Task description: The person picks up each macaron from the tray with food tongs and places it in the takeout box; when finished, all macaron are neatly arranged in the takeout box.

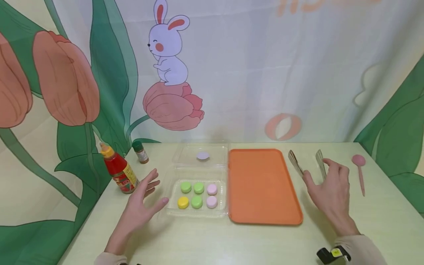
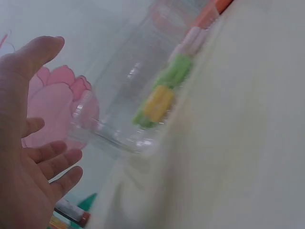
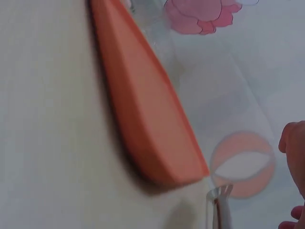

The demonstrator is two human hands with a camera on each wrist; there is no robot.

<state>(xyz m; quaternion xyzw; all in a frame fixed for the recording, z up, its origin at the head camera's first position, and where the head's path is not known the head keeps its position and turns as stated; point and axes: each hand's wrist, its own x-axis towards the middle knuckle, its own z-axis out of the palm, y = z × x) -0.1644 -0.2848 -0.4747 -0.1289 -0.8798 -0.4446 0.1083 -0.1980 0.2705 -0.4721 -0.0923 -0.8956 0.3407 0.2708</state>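
My left hand point(image 1: 140, 206) hovers with spread fingers to the left of a clear hinged plastic box point(image 1: 170, 206). Inside the box sit macarons: several green ones point(image 1: 197, 201), a yellow one point(image 1: 183, 202) and two pale lilac ones point(image 1: 212, 201). The box's lid lies back, with a lilac oval point(image 1: 203, 155) on it. On the other side, my right hand point(image 1: 331, 189) is over the near end of metal tongs point(image 1: 296, 163), thumb and fingers apart. In the right wrist view the tongs point(image 3: 218, 207) appear apart from the hand point(image 3: 296, 157).
An orange tray point(image 1: 263, 186) lies between the box and the tongs. A pink spoon point(image 1: 359, 163) rests at the far right. Behind my left hand stand a red sauce bottle point(image 1: 120, 171) and a small green-capped jar point(image 1: 140, 152). A printed curtain point(image 1: 238, 81) hangs behind the table.
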